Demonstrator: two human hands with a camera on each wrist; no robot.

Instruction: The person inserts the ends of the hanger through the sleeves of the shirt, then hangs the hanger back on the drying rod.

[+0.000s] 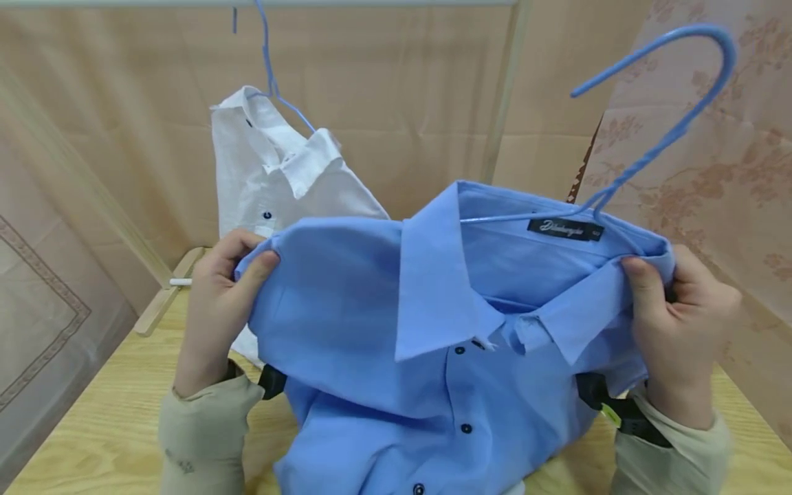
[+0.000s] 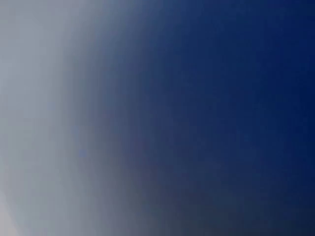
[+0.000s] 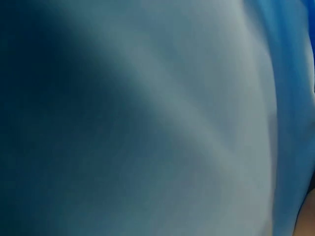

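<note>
Both hands hold up a blue shirt (image 1: 346, 295) with dark buttons and a black neck label. A blue wire hanger (image 1: 643, 165) sits inside its collar, the hook rising at the upper right. My left hand (image 1: 219, 295) pinches the shirt's shoulder at the left, thumb in front. On the other side, my right hand (image 1: 687, 316) grips the shirt near the collar, thumb over the cloth by the hanger's right arm. Blurred cloth fills the left wrist view. In the right wrist view, folds of the blue shirt (image 3: 293, 113) cover most of the frame.
A white shirt (image 1: 247, 185) hangs behind on another blue hanger (image 1: 267, 55), below a pale rack bar (image 1: 371, 3). The rack's wooden foot (image 1: 157, 306) stands on the wooden table (image 1: 105, 399) at left. Patterned cloth (image 1: 730, 137) hangs at the right.
</note>
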